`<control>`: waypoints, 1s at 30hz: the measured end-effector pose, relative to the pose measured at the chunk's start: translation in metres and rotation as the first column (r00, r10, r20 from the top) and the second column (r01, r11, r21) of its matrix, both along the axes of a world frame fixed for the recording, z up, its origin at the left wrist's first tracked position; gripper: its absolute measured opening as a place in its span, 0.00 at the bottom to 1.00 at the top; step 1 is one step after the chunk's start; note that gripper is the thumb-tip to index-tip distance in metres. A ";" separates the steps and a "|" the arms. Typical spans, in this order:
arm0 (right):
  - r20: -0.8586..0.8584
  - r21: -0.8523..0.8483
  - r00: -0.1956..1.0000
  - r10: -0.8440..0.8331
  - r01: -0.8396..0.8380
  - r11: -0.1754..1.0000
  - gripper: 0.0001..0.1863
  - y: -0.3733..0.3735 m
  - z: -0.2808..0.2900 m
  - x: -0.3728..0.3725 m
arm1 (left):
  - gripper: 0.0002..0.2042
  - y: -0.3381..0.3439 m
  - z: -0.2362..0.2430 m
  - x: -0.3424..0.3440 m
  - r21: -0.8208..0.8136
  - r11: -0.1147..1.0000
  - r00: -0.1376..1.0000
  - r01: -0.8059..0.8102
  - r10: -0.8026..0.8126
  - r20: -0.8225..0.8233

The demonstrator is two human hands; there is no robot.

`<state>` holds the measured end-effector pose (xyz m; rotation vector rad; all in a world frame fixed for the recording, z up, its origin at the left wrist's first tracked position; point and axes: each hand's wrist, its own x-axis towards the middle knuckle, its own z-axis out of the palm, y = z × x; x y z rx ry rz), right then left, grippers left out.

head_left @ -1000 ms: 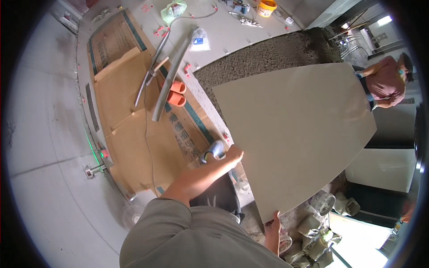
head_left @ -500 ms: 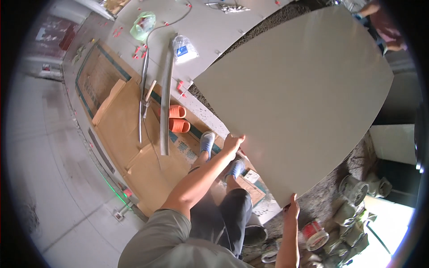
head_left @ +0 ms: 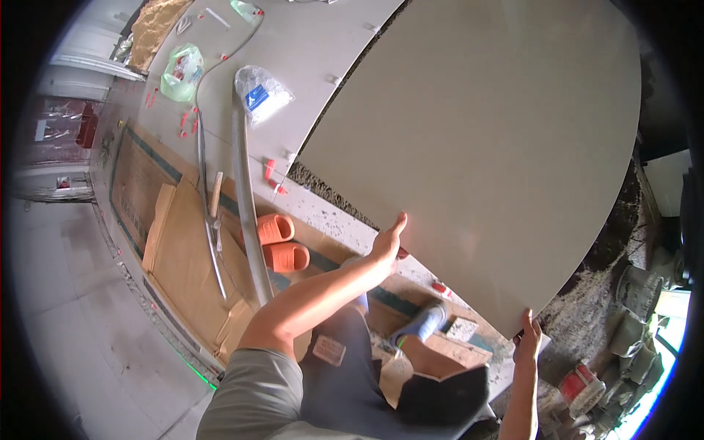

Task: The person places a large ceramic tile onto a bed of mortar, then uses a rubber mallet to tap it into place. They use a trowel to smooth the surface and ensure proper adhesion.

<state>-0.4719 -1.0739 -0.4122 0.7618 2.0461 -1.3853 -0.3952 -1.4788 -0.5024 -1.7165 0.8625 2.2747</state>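
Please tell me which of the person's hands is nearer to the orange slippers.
Left. The left hand, on the edge of the large grey slab, is to the right of the orange slippers; the right hand, at the slab's lower corner, is farther right and lower.

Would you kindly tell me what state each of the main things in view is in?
Slab: held by its near edge
Left hand: gripping slab
Right hand: gripping slab at corner
Slippers: unworn, side by side
Cardboard: creased
Hammer: lying down
Green bag: crumpled
Clear bag: crumpled
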 end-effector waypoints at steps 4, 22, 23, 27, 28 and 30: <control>-0.051 0.017 0.981 0.189 -0.188 0.982 0.23 -0.012 -0.078 -0.011 | 0.23 -0.021 -0.063 0.012 -0.031 0.998 0.998 0.046 -0.048 -0.045; 0.100 -0.011 0.946 0.309 -0.310 0.951 0.20 -0.041 -0.224 -0.015 | 0.20 -0.066 -0.148 0.050 -0.129 0.984 0.991 0.122 -0.128 -0.041; 0.111 -0.012 0.944 0.311 -0.312 0.950 0.20 -0.042 -0.227 -0.012 | 0.18 -0.066 -0.151 0.053 -0.146 0.987 0.996 0.064 -0.072 -0.049; 0.148 -0.044 0.932 0.329 -0.327 0.944 0.21 -0.048 -0.232 -0.009 | 0.16 -0.065 -0.164 0.061 -0.153 0.988 0.999 -0.007 0.002 -0.037; 0.147 -0.056 0.933 0.330 -0.325 0.944 0.21 -0.046 -0.232 -0.008 | 0.16 -0.067 -0.165 0.061 -0.137 0.990 0.999 0.021 -0.026 -0.031; 0.138 -0.003 0.940 0.311 -0.314 0.950 0.22 -0.037 -0.239 -0.010 | 0.18 -0.068 -0.154 0.054 -0.123 0.991 0.999 0.050 -0.048 0.021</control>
